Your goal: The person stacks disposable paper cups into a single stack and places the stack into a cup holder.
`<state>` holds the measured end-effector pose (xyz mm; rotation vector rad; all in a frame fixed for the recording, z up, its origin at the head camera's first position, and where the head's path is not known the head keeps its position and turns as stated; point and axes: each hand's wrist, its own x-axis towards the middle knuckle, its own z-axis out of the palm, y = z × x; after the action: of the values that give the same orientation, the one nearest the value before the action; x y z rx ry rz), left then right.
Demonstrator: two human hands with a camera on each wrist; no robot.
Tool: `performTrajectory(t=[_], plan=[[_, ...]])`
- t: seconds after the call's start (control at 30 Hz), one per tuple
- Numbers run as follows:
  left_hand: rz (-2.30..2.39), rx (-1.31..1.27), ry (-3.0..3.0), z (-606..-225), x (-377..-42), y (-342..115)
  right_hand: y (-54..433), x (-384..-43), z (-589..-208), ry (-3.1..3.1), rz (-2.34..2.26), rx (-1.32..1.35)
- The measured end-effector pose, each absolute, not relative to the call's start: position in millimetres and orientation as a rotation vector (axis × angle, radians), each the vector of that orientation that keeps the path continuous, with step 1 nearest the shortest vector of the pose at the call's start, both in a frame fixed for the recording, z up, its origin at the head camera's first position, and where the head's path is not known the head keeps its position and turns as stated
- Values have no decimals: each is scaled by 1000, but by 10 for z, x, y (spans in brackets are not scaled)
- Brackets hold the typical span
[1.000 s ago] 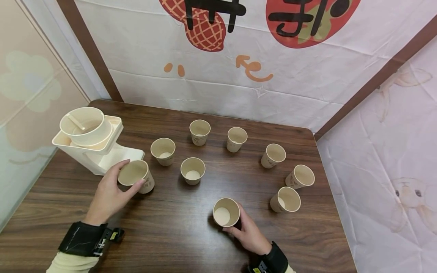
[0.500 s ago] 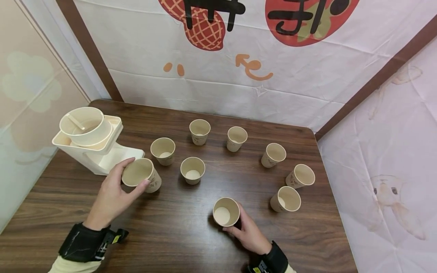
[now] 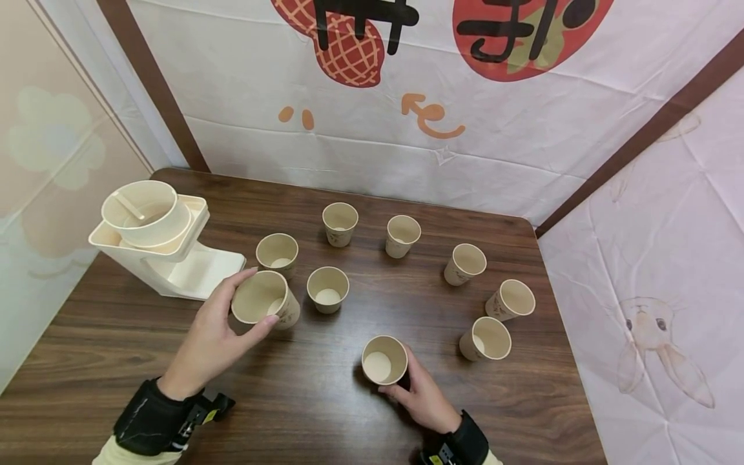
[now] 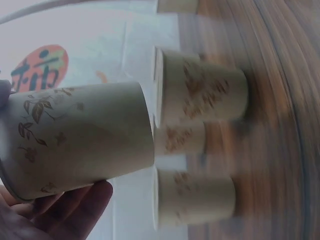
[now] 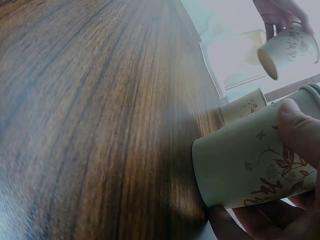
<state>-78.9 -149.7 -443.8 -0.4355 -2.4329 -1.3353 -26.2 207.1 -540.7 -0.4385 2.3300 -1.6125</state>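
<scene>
My left hand (image 3: 212, 332) grips a beige paper cup (image 3: 258, 298) between thumb and fingers. In the right wrist view this cup (image 5: 291, 50) hangs in the air, its base clear of the wood. Brown leaf prints cover the same cup (image 4: 80, 137) in the left wrist view. My right hand (image 3: 427, 397) holds a second paper cup (image 3: 380, 363), upright near the table's middle front. Thumb and fingers wrap this cup (image 5: 250, 162) from its side, its base at the tabletop. Two more paper cups, one (image 3: 278, 248) behind and one (image 3: 328, 290) to the right, stand close to the left-hand cup.
A cream stand (image 3: 192, 265) at the back left carries a large bowl (image 3: 152, 226) with a flat stick in it. Further cups stand along the back (image 3: 340, 226) and right side (image 3: 485, 339) of the wooden table (image 3: 325, 413). A printed cloth (image 3: 360, 155) hangs behind.
My left hand has carried its cup to the right, away from the cream stand and toward the nearby cups. The right hand and its cup have stayed in place.
</scene>
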Motion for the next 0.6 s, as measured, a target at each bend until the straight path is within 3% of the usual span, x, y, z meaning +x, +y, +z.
performTrajectory(t=[0.6], plan=[[-1603, -709, -2420, -4292, -702, -1086, 2065, -267, -5414, 2328, -1612, -438]])
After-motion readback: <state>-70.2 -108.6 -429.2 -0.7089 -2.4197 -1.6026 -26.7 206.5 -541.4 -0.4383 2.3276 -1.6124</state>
